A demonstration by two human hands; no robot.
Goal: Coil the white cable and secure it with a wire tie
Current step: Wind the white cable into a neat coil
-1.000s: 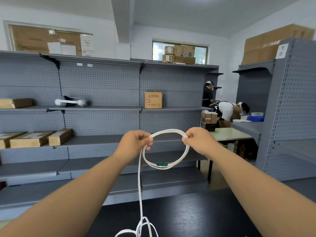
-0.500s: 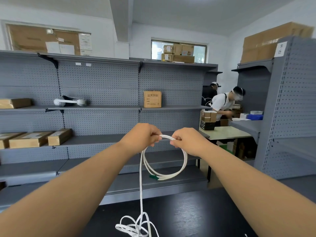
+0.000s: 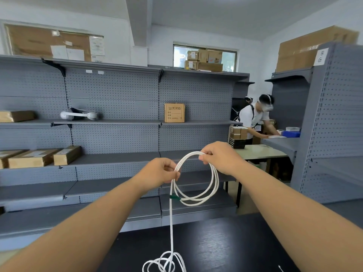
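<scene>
Open room: the coil of the white cable hangs in open air between the two raised forearms, above the far edge of the black table and in front of the grey shelving
Edges: the table's far edge runs left to right just below the bottom of the loop; a second grey shelf unit stands well off to the right
Surface: dark wood-grain tabletop; the loose end of the cable lies on it in a tangle of small loops at the near edge
Room: storeroom with pegboard shelves holding a cardboard box, a white headset and flat boxes; a person in a white top leans over a counter at the back right, beside a pale table
Cable position: several turns form one roughly round loop held at chest height; a green tag sits on the lower left of the loop
Cable direction: the loop faces the camera, slightly taller than it is wide; one straight strand drops nearly vertically from the left side of the loop to the tangle on the table
Left hand: fingers curled, thumb and fingertips pinching the cable where the hanging strand meets the left side of the loop
Right hand: fingers curled over the top right of the loop, gripping the bundled turns
Hands to each other: near but apart, the right one higher
</scene>
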